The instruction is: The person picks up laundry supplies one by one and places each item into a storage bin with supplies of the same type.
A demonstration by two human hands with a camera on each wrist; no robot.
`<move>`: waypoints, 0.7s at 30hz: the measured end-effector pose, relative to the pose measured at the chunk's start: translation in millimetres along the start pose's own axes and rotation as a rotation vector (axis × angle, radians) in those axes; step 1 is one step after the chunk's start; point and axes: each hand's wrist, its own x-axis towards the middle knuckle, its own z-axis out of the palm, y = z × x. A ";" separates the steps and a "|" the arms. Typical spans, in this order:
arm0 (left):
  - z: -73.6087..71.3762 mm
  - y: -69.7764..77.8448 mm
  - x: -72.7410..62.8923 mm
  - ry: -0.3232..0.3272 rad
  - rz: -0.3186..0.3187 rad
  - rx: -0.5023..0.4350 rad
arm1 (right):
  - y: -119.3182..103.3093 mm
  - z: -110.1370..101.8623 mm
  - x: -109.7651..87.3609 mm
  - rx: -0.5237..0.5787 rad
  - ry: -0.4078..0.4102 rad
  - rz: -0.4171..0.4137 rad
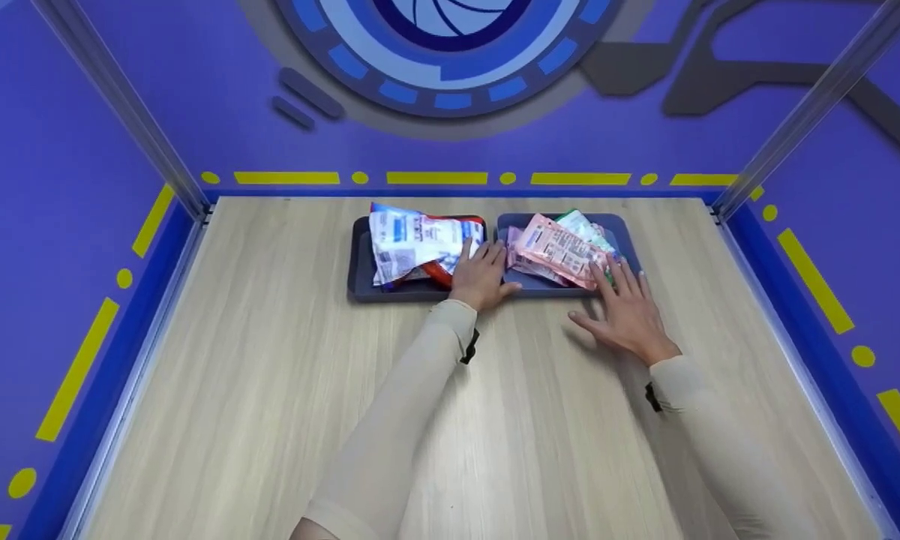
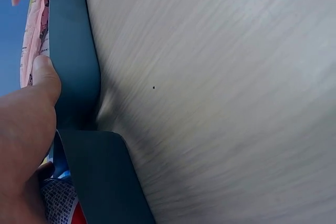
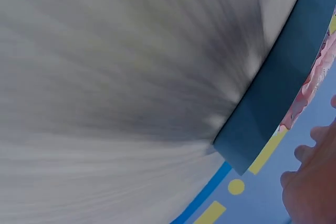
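Note:
Two dark grey trays stand side by side. The left tray (image 1: pixel 356 270) holds a white-and-blue printed bag (image 1: pixel 409 240) over red packaging (image 1: pixel 439 275). In the right tray (image 1: pixel 628 236) lie a pink packet (image 1: pixel 559 247), a green-and-white packet (image 1: pixel 581 225) and a purplish one (image 1: pixel 513 244). My left hand (image 1: pixel 481 279) rests where the trays meet, fingers extended over the left tray; in the left wrist view its thumb (image 2: pixel 47 77) lies at the right tray's rim. My right hand (image 1: pixel 630 315), fingers spread, is at the right tray's front right corner, gripping nothing.
The trays sit near the back of a wood-grain table (image 1: pixel 480 435). Blue-purple panels (image 1: pixel 195 82) with yellow markings stand behind and at both sides. Metal posts (image 1: pixel 120 97) rise at the back corners.

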 end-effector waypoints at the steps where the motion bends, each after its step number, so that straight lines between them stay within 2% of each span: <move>1: 0.7 -1.4 -0.4 -0.002 0.002 0.003 | -0.1 0.0 -1.0 0.001 0.000 -0.003; 4: 1.9 -5.6 -4.5 0.025 0.015 0.021 | -0.8 0.8 -3.6 0.006 0.003 -0.010; 7: 4.9 -8.7 -8.9 0.080 0.040 0.030 | -0.9 2.6 -5.8 0.011 0.011 -0.018; 11: 11.8 -11.7 -16.8 0.181 0.070 0.011 | 0.1 5.4 -7.2 0.000 0.013 -0.011; 16: 18.2 -16.6 -26.3 0.259 0.079 -0.024 | 3.7 6.6 -10.8 -0.013 0.016 -0.001; 21: 20.9 -27.7 -41.7 0.336 0.085 -0.060 | 6.4 7.2 -15.1 0.006 0.017 0.000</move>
